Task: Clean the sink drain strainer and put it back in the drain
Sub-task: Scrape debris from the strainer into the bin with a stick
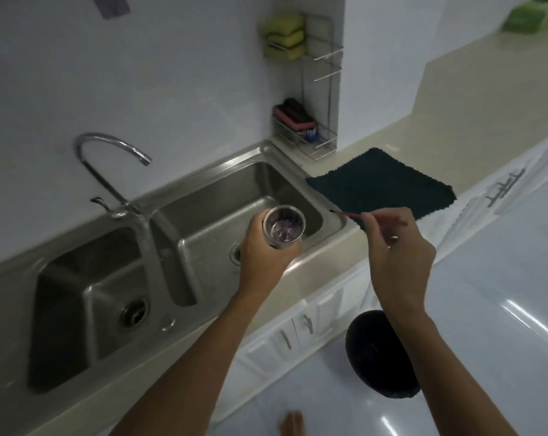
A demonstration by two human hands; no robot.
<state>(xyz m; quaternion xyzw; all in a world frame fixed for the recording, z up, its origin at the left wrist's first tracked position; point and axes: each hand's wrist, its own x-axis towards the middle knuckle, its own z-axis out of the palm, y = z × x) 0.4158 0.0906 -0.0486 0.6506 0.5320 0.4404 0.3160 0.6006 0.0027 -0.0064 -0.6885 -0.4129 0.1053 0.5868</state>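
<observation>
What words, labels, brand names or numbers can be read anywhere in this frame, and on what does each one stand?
No readable text anywhere in this frame.
On the green packet, top right: any print is too blurred to read.
On the strainer in the left hand, the thin red stick in the right hand, and the sponges: no lettering visible.

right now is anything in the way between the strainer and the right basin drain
Nothing visible. The left hand holds the strainer above the right basin's drain, which that hand partly hides; the part showing looks open. The right hand, pinching a thin stick, is off to the side.
</observation>
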